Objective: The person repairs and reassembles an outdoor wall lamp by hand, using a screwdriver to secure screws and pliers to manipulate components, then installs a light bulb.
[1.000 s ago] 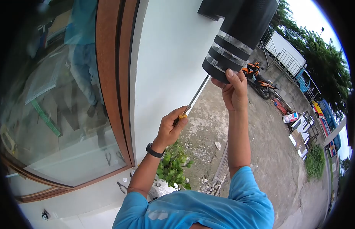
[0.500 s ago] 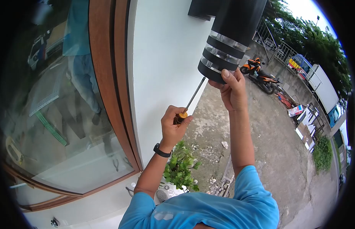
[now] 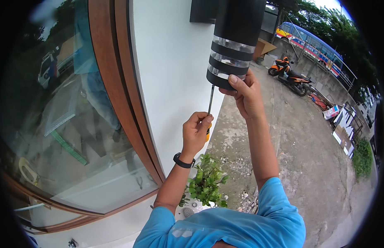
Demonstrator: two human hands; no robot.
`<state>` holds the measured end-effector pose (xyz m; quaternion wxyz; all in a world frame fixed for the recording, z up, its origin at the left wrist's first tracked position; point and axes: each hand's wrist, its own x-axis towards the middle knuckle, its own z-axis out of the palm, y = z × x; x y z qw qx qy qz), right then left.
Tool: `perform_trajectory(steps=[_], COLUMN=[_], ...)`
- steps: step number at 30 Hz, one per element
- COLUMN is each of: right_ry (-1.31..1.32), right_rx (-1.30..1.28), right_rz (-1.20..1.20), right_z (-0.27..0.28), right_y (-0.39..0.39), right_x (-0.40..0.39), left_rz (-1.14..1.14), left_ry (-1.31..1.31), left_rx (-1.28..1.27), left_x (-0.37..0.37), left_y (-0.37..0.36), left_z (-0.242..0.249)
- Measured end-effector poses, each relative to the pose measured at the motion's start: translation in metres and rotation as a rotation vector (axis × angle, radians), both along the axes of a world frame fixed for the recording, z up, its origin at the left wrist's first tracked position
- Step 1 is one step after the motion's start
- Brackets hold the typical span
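A black cylindrical wall lamp point(image 3: 238, 22) with clear bands near its lower end hangs beside the white wall. My right hand point(image 3: 248, 97) is closed on its bottom rim, the thumb in front and the fingers underneath. Lower and to the left, my left hand point(image 3: 195, 131) pinches a screwdriver point(image 3: 211, 101) where the shaft meets the yellow handle. The shaft points up, almost vertical, and its tip meets the lamp's underside near the left edge. The lamp hides the very end of the tip.
A brown-framed glass window point(image 3: 105, 165) stands close on the left. Below my hands is a leafy green plant point(image 3: 206, 182). An orange and black motorbike point(image 3: 290, 76) is parked on the concrete yard, near stacked boards point(image 3: 344, 130) on the right.
The screwdriver has turned from slanted to nearly upright. My left fingers now pinch nearer its shaft instead of wrapping the handle. My right hand still holds the lamp's rim; the view has shifted.
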<state>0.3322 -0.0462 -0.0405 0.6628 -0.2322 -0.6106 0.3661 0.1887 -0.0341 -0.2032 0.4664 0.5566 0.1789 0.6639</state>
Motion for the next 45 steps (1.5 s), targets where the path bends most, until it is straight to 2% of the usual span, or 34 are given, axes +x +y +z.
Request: perform_trajectory(steps=[6,9,15,18,24,27,30,33,36,39,42,45], right_ry=[0.015,0.011,0.013,0.016,0.013,0.002,-0.003,0.024,0.031,0.024,0.038,0.045], right_rx=[-0.004,-0.003,-0.010,-0.015,-0.066,-0.019,-0.018,-0.055,-0.050,-0.069,-0.066,-0.056], right_rz=[-0.009,0.000,-0.016,-0.020,0.011,-0.015,-0.006,0.035,0.031,0.018,0.013,0.003], right_z=[0.000,-0.001,0.000,0.001,0.004,0.001,0.001,0.003,0.005,0.006,0.005,0.007], right_y=[-0.001,0.001,-0.001,-0.001,-0.004,0.000,-0.001,-0.003,-0.003,-0.003,-0.005,-0.006], right_x=[0.000,0.001,-0.001,-0.001,0.002,0.001,0.001,0.001,0.001,0.000,0.001,-0.002], left_rz=[0.045,0.185,0.123,0.126,0.245,0.213,-0.041,-0.085,0.004,0.190,0.210,0.093], left_ry=[-0.005,-0.020,-0.085,0.027,-0.048,-0.088,-0.092,-0.095,-0.071,-0.135,-0.189,-0.079], left_rx=[0.065,0.102,0.043,0.085,0.105,0.094,-0.005,-0.058,0.041,0.090,0.076,-0.017], left_x=[-0.011,-0.006,-0.001,-0.009,0.001,0.007,0.001,-0.003,-0.004,0.009,0.013,0.002], left_y=[0.002,0.003,-0.010,-0.009,-0.003,-0.007,-0.006,-0.010,-0.001,0.001,0.002,-0.005], left_z=[0.000,0.002,0.022,0.030,0.034,0.044,0.042,0.051,0.051,0.056,0.059,0.065])
